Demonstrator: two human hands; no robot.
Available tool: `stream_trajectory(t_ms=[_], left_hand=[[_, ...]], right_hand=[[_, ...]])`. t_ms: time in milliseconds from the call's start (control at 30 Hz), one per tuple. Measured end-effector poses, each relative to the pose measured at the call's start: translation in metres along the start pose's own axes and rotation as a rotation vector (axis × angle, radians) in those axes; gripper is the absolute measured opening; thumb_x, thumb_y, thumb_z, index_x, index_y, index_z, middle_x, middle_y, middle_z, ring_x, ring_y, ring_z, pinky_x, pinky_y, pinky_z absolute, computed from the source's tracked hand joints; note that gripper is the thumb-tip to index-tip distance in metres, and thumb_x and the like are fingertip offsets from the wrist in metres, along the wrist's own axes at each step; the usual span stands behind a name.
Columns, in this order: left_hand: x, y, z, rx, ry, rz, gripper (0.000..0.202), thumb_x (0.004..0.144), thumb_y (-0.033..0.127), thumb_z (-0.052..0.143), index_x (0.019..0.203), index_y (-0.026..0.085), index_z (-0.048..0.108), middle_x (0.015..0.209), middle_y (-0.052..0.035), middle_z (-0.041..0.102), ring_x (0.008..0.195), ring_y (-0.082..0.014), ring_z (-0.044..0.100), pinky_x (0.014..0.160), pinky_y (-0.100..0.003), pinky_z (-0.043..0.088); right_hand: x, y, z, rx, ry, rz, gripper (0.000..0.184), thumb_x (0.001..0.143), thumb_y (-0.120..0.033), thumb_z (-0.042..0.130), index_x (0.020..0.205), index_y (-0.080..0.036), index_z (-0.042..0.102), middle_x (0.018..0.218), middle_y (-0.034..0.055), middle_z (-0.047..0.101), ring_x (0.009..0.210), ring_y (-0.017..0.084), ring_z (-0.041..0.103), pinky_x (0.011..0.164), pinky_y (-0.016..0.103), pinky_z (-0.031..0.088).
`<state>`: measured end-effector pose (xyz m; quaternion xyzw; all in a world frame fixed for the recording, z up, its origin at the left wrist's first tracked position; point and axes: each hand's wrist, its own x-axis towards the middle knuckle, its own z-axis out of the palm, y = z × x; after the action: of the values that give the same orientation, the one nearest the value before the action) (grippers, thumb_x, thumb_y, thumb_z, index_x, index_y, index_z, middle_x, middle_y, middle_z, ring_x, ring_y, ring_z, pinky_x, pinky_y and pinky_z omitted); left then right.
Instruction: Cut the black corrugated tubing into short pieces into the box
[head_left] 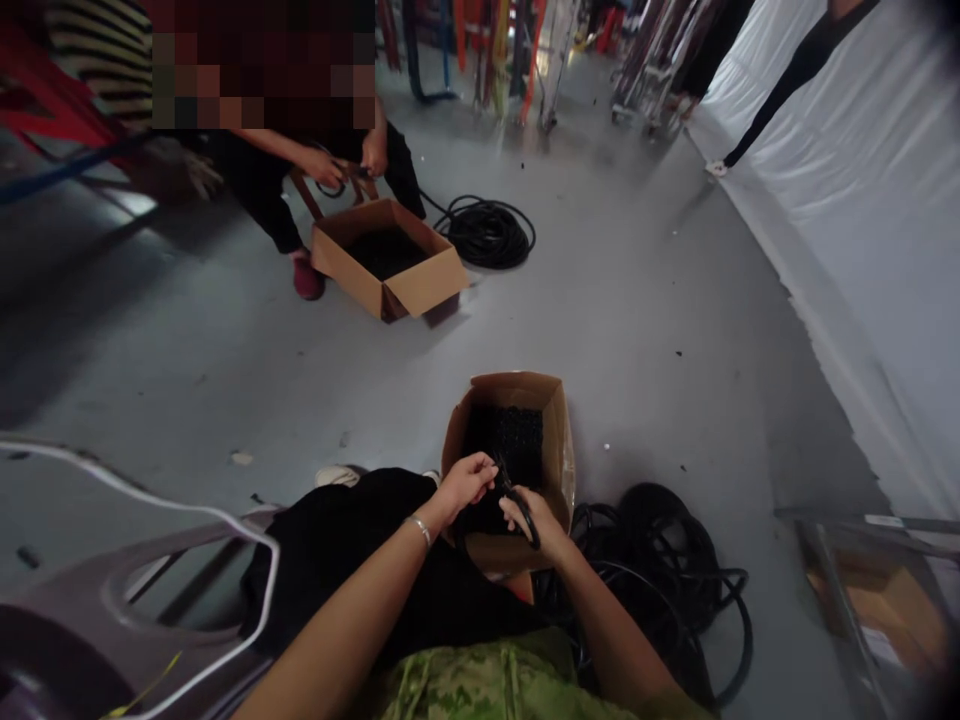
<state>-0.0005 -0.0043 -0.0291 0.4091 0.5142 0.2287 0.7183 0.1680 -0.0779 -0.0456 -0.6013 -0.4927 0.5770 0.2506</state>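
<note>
My left hand (pixel 469 480) is closed in a pinch on the end of a black tube (pixel 498 470) over an open cardboard box (pixel 559 440). Beside it, my right hand (pixel 531 520) is closed around black scissors (pixel 521 510) whose blades meet the tube. The box holds a heap of small black cut pieces (pixel 511 440). It stands on the grey floor just in front of my knees. A tangled coil of black tubing (pixel 660 560) lies on the floor to the right of the box.
Another person sits across the floor with both hands on tubing above a second open box (pixel 390 265). A black coil (pixel 487 232) lies beside that box. A white sheet (pixel 862 220) hangs at the right. A grey plastic chair (pixel 112 600) with a white cable stands at the lower left.
</note>
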Motion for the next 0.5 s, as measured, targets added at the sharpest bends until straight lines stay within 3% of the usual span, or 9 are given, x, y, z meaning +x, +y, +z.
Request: stream_trajectory(t_ms=[267,500], left_hand=[[0.011,-0.015,-0.004,0.032,-0.015,-0.042,0.034,0.070,0.047,0.065,0.069,0.020,0.046,0.052,0.0066,0.052,0.035,-0.0048,0.036,0.036,-0.018,0.022],[0.012,-0.022,-0.004,0.096,-0.002,-0.115,0.030,0.071,0.041,0.067,0.064,0.019,0.049,0.050,0.0053,0.053,0.034,-0.0054,0.037,0.036,-0.019,0.023]], right_hand=[[-0.003,0.022,0.008,-0.265,0.123,0.059,0.044,0.083,-0.058,0.057,0.063,-0.019,0.055,0.049,-0.0020,0.055,0.039,0.011,0.052,0.042,0.020,0.034],[-0.015,0.043,0.026,-0.191,0.204,0.033,0.042,0.082,-0.054,0.059,0.058,-0.020,0.055,0.048,0.0002,0.054,0.047,0.015,0.054,0.046,0.023,0.035]])
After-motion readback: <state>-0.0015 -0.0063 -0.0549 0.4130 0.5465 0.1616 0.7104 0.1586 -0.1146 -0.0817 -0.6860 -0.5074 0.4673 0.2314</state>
